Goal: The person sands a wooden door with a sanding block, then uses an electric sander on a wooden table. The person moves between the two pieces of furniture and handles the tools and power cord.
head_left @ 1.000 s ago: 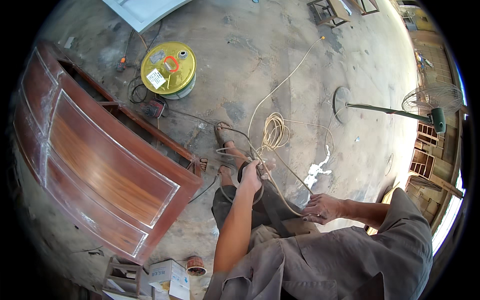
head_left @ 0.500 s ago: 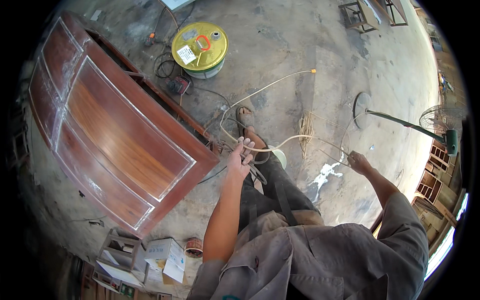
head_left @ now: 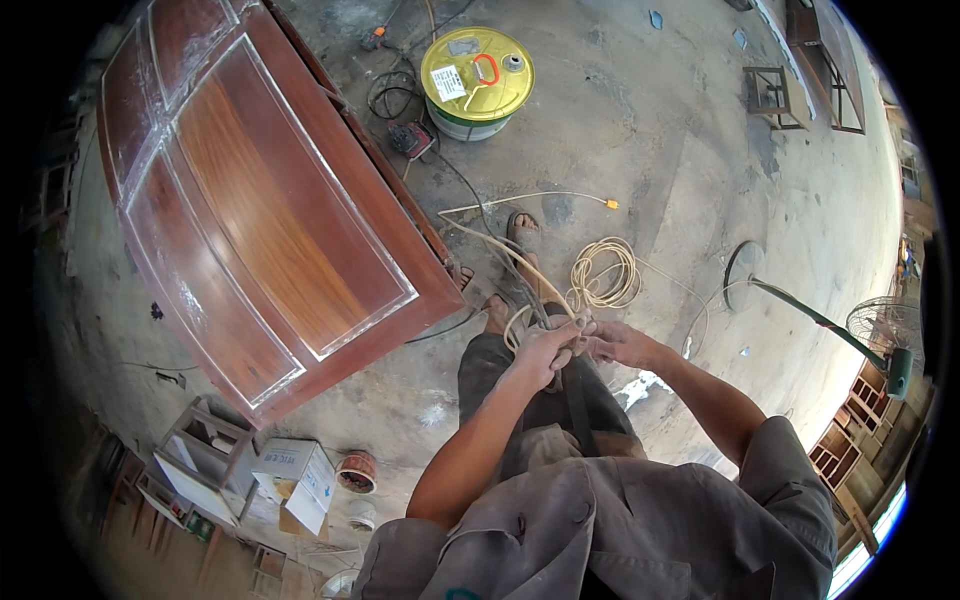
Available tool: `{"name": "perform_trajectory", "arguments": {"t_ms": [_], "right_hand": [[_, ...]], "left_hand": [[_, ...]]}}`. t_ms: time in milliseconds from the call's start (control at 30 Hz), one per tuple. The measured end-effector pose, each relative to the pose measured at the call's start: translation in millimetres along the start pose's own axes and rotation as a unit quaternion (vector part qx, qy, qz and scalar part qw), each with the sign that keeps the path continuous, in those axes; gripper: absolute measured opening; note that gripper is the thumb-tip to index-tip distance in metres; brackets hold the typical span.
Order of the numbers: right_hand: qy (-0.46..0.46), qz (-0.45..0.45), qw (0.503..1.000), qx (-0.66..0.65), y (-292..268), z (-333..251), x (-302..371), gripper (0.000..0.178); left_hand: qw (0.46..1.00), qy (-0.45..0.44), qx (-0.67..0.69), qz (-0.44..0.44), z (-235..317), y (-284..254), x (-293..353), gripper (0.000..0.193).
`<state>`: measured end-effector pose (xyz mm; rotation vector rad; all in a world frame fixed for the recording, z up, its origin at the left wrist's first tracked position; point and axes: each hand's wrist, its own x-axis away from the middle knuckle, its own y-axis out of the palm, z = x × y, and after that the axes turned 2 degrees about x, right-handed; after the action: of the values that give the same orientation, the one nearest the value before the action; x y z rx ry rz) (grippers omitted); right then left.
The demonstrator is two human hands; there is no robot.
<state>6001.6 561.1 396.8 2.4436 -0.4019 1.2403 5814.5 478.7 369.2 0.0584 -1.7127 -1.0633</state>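
In front of my legs both hands meet on a cream cable (head_left: 493, 239). My left hand (head_left: 545, 353) is closed around it, with loops of cable hanging below the fingers. Against it, my right hand (head_left: 624, 346) is pinched on the cable, fingertips nearly touching the left thumb. From my hands the cable runs up and left past my foot, then bends right along the floor to an orange end piece (head_left: 612, 203). Beside my foot lies a round coil of cream cable (head_left: 604, 276). A dark cord (head_left: 470, 185) passes near the hands too; my fingers partly hide where they cross.
At left stands a large brown wood panelled piece (head_left: 285, 210). Beyond it are a yellow-topped drum (head_left: 480, 95) and a red power tool (head_left: 410, 139). A fan on a green pole (head_left: 820, 318) lies at right. A cardboard box (head_left: 294, 477) and a small bucket (head_left: 357, 472) sit lower left.
My right hand has come in from the far right to meet my left. My left hand has shifted right and lower. The orange cable end has drawn nearer, and the coil appears rounder.
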Motion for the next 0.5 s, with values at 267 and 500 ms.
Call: {"name": "perform_trajectory", "arguments": {"t_ms": [267, 500], "right_hand": [[-0.103, 0.167, 0.967, 0.164, 28, 28, 2, 0.033], [-0.055, 0.352, 0.927, 0.117, -20, 24, 65, 0.033]], "left_hand": [[0.993, 0.012, -0.113, -0.013, -19, -1, -2, 0.02], [0.989, 0.107, 0.024, 0.101, 20, -40, 17, 0.037]]}}
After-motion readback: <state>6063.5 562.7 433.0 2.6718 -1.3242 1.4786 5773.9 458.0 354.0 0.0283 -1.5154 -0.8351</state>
